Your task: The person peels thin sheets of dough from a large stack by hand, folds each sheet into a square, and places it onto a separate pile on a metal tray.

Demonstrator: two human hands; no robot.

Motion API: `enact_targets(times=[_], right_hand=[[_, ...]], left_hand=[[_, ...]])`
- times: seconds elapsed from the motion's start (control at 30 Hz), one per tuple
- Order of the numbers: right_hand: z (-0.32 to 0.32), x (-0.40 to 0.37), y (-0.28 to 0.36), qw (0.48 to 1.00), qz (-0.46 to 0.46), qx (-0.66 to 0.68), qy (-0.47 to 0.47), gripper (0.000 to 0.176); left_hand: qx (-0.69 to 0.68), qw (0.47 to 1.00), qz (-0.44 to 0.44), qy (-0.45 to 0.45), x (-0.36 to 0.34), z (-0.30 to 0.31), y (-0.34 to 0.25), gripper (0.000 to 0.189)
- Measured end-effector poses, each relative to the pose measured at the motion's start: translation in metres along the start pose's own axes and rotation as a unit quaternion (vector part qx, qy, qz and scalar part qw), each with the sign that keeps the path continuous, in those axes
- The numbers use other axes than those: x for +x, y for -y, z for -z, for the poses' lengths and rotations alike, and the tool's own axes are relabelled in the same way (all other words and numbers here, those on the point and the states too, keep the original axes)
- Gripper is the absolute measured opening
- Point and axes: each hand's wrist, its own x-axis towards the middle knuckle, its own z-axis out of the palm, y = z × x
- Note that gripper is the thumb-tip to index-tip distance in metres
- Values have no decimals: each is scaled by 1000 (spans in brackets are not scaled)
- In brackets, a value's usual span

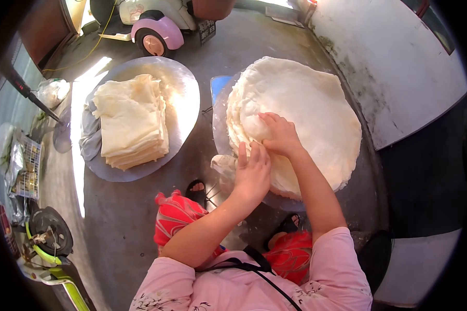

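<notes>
A tall stack of thin, pale round flatbreads point(311, 114) lies on a round metal board point(220, 111) at right. At its left edge the top flatbread is lifted and puckered into a pale bulge point(253, 126). My right hand point(282, 136) lies over this bulge, fingers and thumb closed on the sheet. Just below it, my left hand point(253, 173) has its fingers at the rim of the stack, pinching the sheet's edge, with the outermost finger raised apart. Its thumb is hidden. Beside my left hand, a crumpled clear plastic bag point(224, 167) hangs at the board's edge.
A second round metal board point(181, 103) at left carries a stack of folded flatbreads point(132, 122) and a grey cloth point(90, 135). Behind stands a scooter with a pink fender point(158, 28). A white wall panel point(389, 67) runs along the right; a crate point(28, 168) stands far left.
</notes>
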Motion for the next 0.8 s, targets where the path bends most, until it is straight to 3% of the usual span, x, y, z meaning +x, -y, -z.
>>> enact_targets(times=[0.03,0.07,0.13,0.2,0.23,0.33,0.4,0.43,0.5,0.53,0.57,0.6,0.67,0.7,0.77,0.8], right_hand=[[-3,1,2,992,14,-119,-34,50],[-1,3,2,992,14,-118,-33,50],[8,11,-2,991,-125,-31,-38,32],[18,9,-25,983,-124,49,-124,21],[26,7,-40,965,-171,124,-158,21],[45,-7,-113,866,-294,252,-317,20],[58,-24,-161,732,-413,390,-376,20],[56,-33,-181,732,-412,388,-379,20],[52,-47,-207,814,-469,159,-303,23],[54,-48,-194,814,-470,157,-305,23],[54,-48,-180,904,-313,-46,-287,27],[55,-45,-161,929,-132,-243,-247,31],[55,-22,-141,972,-144,-99,-157,41],[48,-8,-133,972,-144,-99,-156,41],[33,14,-119,948,-242,94,-185,46],[33,21,-115,948,-242,94,-185,46]], left_hand=[[1,1000,1,1,2,2,2,36],[0,999,27,21,4,6,4,35],[-3,998,51,40,6,10,5,34],[-31,997,62,29,5,12,7,31],[-33,997,60,28,4,11,7,31],[-2,998,51,22,1,13,4,31],[-9,999,32,37,-3,18,5,33],[-10,999,31,35,-5,17,5,33],[-41,997,33,48,-6,15,4,37],[-43,997,32,47,-5,14,4,37],[-71,997,17,18,-4,13,4,38],[-99,995,2,-10,-4,12,4,40],[-110,994,-3,3,-3,17,2,39],[-119,993,-9,13,-2,19,0,39],[-117,993,-20,24,-1,17,-5,39],[-114,992,-33,33,-1,17,-7,39]])
